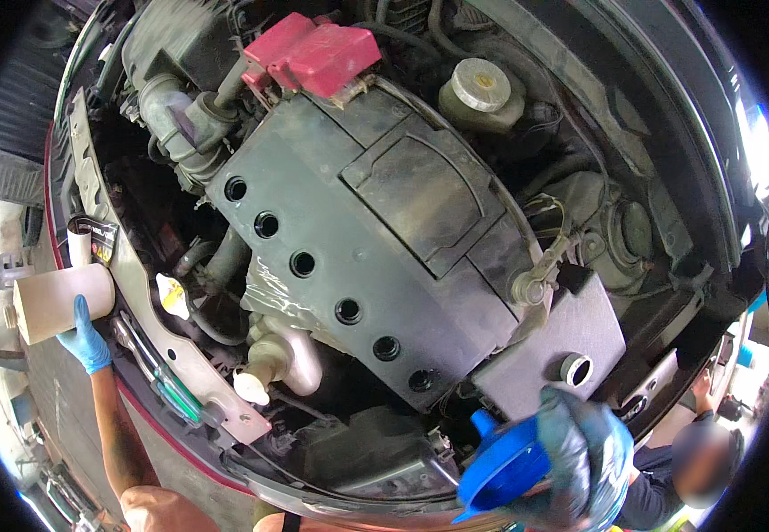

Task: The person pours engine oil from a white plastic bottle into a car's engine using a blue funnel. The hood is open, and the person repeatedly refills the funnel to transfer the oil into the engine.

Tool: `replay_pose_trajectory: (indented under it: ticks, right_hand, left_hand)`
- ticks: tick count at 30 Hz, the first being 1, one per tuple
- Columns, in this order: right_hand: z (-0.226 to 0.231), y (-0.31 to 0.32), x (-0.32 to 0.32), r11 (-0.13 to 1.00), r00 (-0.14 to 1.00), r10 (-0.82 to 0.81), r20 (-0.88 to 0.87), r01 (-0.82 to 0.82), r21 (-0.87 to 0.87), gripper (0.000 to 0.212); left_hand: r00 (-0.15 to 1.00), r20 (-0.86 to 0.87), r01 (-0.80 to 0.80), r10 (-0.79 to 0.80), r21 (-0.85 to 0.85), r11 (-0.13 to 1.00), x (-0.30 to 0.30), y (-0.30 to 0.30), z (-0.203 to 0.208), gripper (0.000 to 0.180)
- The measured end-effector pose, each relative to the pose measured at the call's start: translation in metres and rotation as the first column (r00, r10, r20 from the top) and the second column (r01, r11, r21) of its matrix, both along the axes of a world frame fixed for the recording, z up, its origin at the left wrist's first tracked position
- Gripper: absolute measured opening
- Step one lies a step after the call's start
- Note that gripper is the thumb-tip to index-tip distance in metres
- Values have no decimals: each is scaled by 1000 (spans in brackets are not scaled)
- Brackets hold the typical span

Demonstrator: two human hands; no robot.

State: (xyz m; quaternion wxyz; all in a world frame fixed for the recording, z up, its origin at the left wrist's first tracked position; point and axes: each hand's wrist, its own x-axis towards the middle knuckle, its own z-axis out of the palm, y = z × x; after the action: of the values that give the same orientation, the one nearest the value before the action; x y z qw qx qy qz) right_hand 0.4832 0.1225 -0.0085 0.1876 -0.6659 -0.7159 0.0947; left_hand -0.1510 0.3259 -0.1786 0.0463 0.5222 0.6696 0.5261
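A dark grey engine cover with a row of six round holes spans the middle. Beside its lower right corner sits a grey tank, its round neck uncapped. Just below that tank, a bright blue funnel tilts, spout upward. At far left, a plain cream bottle lies sideways in the air. The dark-gloved right hand, slightly blurred, closes on the funnel's side; the blue-gloved left hand grips the bottle.
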Motion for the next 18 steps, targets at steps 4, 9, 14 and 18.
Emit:
replay_pose_trajectory:
  ticks: [4, 9, 14, 18]
  right_hand:
    - [0, -3, 4, 998, 999, 23, -28, -25, -63, 116]
    - [-1, -2, 9, 994, 998, 27, -57, -33, -104, 117]
    - [-1, -4, 13, 990, 997, 32, -71, -41, -132, 118]
    - [2, -2, 5, 986, 998, 27, -60, -36, -164, 118]
  left_hand:
    - [1000, -20, 12, -11, 26, 1000, -6, 2, -2, 50]
    - [996, -81, -30, 31, 16, 999, -8, 2, 1, 51]
    - [998, -67, -7, 8, 16, 1000, 1, 2, 5, 51]
    - [1000, -25, 9, -8, 26, 1000, 4, 2, 4, 53]
